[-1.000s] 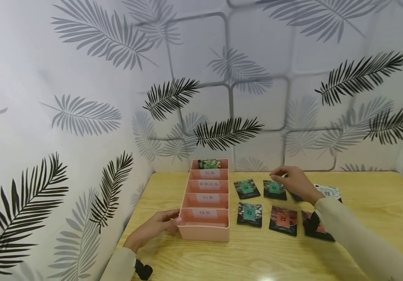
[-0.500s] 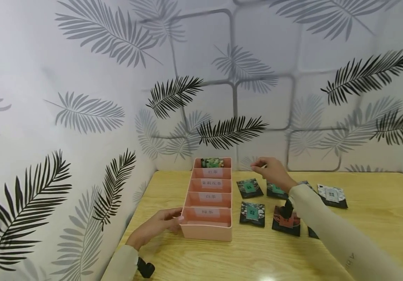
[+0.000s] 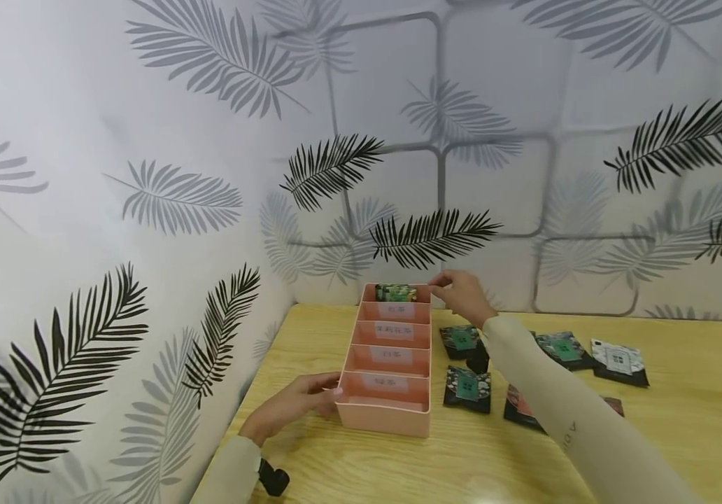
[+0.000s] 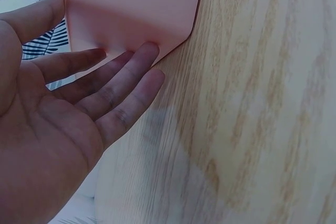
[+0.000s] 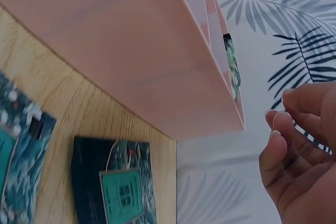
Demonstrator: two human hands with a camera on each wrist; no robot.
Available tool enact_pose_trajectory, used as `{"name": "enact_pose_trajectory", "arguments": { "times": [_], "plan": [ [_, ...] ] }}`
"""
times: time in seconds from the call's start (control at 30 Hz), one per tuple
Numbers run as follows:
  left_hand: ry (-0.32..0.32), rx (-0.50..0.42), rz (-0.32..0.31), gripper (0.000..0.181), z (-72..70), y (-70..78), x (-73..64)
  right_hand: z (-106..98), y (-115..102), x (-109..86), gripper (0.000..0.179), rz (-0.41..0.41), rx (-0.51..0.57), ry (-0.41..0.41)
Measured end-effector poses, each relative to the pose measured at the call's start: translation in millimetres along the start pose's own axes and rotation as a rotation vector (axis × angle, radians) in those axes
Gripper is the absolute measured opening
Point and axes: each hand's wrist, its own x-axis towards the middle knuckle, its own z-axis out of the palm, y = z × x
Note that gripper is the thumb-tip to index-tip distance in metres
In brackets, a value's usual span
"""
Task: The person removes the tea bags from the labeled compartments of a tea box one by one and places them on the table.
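Observation:
A pink divided box (image 3: pixel 386 420) stands lengthwise on the table, its compartments marked with pale paper labels. In its rearmost compartment sits a green-patterned sachet (image 3: pixel 397 292). My left hand (image 3: pixel 294 404) rests at the front left corner, thumb on the rim. In the left wrist view its extended fingertips (image 4: pixel 149 51) touch the outer wall. My right hand (image 3: pixel 462 294) is at the back right corner, fingers loosely bent. The right wrist view shows those fingertips just beyond the box's end, with nothing seen between them. Nearest it on the table lies a dark sachet with a green label (image 3: pixel 459 341).
More sachets lie right of the box: a green-labelled one (image 3: pixel 466 388), a red-labelled one (image 3: pixel 521 407), another green one (image 3: pixel 565 350) and a white-and-black one (image 3: pixel 619 362). My right forearm covers part of this group. A leaf-patterned wall rises behind and at left.
My right hand has moved left from above the sachets to the box's back right corner. The head view has turned slightly left. My left hand has stayed on the box.

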Motion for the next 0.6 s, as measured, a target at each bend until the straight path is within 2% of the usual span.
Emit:
{"name": "enact_pose_trajectory", "arguments": {
  "times": [0.3,0.6],
  "plan": [
    [0.019,0.034,0.005,0.049,-0.5,0.1,0.9,23,-11,16.6,0.032,0.019,0.014,-0.039],
    [0.012,0.023,0.009,0.051,-2.3,0.0,-3.0,38,-16,27.6,0.028,0.086,-0.065,-0.035]
  ]
}}
